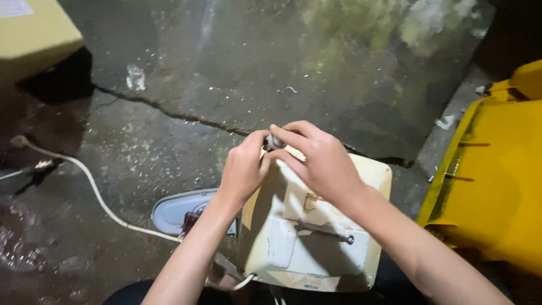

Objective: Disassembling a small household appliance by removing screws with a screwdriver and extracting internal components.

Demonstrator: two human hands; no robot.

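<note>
While both hands meet at the top edge of the cream appliance housing, the left hand and right hand pinch a small dark metal part together. A white cable trails toward 9 o'clock; a yellow bin stands at 3 o'clock.

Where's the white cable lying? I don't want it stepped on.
In the head view the white cable runs across the wet concrete floor on the left, curving toward the cream appliance casing beside the left hand.
</note>
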